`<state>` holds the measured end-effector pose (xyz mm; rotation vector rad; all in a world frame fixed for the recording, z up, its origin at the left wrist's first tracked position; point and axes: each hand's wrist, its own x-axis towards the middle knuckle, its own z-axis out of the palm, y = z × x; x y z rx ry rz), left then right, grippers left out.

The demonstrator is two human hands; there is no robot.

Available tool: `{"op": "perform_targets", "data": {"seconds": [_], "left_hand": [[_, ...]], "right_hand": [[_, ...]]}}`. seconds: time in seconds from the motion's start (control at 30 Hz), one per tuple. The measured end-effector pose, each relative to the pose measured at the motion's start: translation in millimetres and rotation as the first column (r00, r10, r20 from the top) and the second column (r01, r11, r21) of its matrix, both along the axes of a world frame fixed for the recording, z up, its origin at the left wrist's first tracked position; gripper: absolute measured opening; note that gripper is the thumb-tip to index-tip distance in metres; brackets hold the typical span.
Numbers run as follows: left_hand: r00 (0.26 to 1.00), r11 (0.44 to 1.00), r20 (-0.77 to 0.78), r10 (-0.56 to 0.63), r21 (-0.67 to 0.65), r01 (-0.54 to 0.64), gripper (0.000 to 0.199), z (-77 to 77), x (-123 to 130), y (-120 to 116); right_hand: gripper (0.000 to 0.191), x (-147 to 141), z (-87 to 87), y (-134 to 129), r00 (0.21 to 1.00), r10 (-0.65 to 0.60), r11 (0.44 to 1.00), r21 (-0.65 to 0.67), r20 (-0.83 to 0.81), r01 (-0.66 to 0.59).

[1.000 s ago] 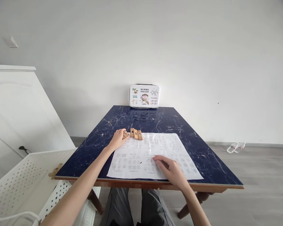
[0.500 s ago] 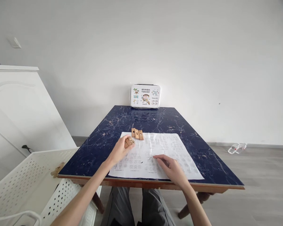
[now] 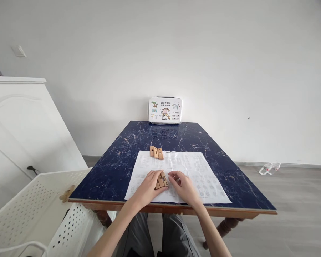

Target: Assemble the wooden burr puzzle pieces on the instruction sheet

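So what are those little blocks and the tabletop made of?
The blocks look like bare wood with a matt finish, judging by their tan-brown colour. The tabletop could be stone or a printed imitation: it's dark blue with pale veins, and its glossy surface mirrors the case.

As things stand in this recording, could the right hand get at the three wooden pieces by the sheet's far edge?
Probably yes: the right hand looks empty, and only flat paper seems to separate it from the wooden pieces.

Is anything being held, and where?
The left hand holds a cluster of wooden blocks by its far and near edges; whether the right hand touches it is unclear.
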<state>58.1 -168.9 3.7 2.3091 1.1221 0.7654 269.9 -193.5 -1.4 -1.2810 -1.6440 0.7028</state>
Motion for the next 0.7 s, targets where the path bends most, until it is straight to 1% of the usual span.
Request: {"op": "perform_targets", "data": {"seconds": [0.2,0.43,0.57,0.7], "left_hand": [[1.000,1.000,-0.005,-0.003,0.015,0.003,0.061,2.9,0.3,-1.8],[1.000,0.999,-0.019,0.024,-0.046,-0.025,0.073,10.2,-14.7,-7.5],[0.998,0.994,-0.023,0.062,-0.090,-0.064,0.074,13.1,-21.1,-10.4],[0.995,0.992,0.019,0.099,-0.079,-0.097,0.072,12.4,-21.1,-11.5]], "right_hand": [[0.036,1.7,2.2,-5.8,0.999,0.048,0.999,-0.017,0.002,-0.048],[0.036,1.0,4.2,-10.6,0.995,0.093,0.996,-0.004,0.030,-0.093],[0.034,2.1,1.7,-11.1,0.988,0.123,0.992,-0.003,0.089,-0.124],[0.031,3.0,-0.1,-11.5,0.979,0.146,0.989,0.000,0.144,-0.147]]}}
